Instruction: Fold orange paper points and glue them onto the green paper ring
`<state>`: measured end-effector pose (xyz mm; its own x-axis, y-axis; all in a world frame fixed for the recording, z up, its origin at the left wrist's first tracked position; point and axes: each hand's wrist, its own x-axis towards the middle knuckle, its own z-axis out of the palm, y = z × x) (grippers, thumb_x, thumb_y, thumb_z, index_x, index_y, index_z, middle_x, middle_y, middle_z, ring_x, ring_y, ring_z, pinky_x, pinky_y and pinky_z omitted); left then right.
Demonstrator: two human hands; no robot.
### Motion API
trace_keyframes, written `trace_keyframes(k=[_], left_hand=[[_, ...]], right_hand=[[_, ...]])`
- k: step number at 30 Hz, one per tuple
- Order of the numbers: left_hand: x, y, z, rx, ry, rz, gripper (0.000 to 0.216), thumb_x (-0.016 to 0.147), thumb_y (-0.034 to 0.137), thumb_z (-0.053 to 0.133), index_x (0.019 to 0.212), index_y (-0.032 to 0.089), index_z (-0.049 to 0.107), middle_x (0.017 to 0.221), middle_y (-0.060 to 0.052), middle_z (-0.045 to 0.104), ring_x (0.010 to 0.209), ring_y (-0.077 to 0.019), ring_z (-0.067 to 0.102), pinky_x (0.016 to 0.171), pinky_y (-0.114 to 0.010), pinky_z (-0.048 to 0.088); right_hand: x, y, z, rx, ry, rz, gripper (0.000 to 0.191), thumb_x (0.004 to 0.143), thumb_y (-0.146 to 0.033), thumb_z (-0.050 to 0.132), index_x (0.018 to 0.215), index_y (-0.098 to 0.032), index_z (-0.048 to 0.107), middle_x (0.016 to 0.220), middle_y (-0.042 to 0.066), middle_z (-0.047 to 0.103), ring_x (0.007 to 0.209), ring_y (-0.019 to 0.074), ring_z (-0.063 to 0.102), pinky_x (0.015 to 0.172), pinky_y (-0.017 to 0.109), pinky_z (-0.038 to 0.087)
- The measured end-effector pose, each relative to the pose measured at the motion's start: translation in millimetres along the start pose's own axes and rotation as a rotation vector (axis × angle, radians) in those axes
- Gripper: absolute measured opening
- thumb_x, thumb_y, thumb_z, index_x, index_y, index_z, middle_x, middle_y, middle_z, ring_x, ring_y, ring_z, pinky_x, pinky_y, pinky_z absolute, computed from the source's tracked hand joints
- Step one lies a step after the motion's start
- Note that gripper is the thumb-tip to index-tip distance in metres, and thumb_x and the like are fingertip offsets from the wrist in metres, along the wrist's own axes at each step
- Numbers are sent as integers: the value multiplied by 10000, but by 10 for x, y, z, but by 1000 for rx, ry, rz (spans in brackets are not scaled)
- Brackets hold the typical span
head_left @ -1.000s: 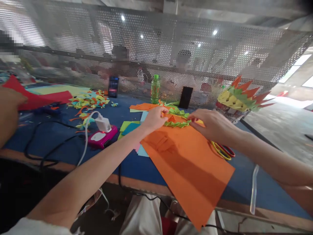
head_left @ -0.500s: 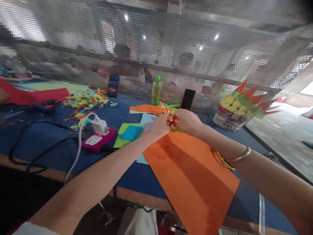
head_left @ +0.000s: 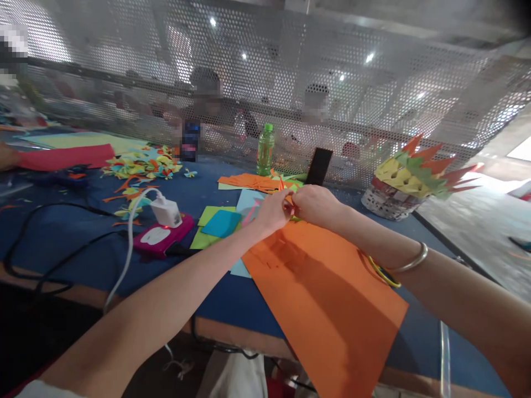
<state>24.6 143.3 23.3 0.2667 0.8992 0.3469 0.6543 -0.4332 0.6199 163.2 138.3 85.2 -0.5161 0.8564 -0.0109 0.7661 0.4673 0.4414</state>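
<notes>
My left hand point(head_left: 274, 212) and my right hand point(head_left: 316, 203) meet over the top of a large orange paper sheet point(head_left: 352, 298). Fingers of both are closed in a pinch on a small orange paper piece point(head_left: 291, 209), mostly hidden between the fingertips. Just beyond them lies a stack of orange paper strips point(head_left: 244, 182). Beside my left hand are a light blue sheet point(head_left: 246, 203), a green paper point(head_left: 201, 240) and a small blue paper point(head_left: 222, 224). Bangles circle my right wrist.
A magenta power socket point(head_left: 149, 249) with a white charger point(head_left: 166, 212) and cables sits left. Behind stand a green-capped bottle point(head_left: 265, 150) and a dark phone point(head_left: 319, 166). A woven paper basket point(head_left: 392, 193) is right. Paper scraps point(head_left: 141, 163) and another person's hand point(head_left: 7, 157) with red paper point(head_left: 66, 157) are left.
My fingertips have drawn slightly closer together around the orange paper piece. At the left, the other person's red paper has shifted and more of that hand shows.
</notes>
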Motion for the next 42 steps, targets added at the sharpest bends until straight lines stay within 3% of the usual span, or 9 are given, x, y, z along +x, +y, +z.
trace_keyframes(k=[15,26,42], left_hand=[[-1,-7,44,-18,-2,-5,340,1000,346,640,1284,162,603,1253,-102,641,1052,-237,670,893,-442,589],[-30,-7,52,-110,-33,-7,338,1003,345,637,1286,164,601,1240,-100,645,1028,-229,676,871,-426,597],[-41,20,50,-59,12,-14,334,1004,345,635,1286,169,604,1258,-102,640,1050,-234,670,895,-439,589]], right_hand=[[-5,76,78,23,41,-97,354,980,-393,640,1256,-174,616,1263,86,643,1082,215,659,923,436,570],[-169,160,96,151,63,-63,358,984,-402,632,1259,-174,611,1245,79,649,1063,210,665,910,433,574],[-131,213,160,69,24,67,358,979,-396,641,1256,-170,614,1251,86,646,1066,211,664,909,427,575]])
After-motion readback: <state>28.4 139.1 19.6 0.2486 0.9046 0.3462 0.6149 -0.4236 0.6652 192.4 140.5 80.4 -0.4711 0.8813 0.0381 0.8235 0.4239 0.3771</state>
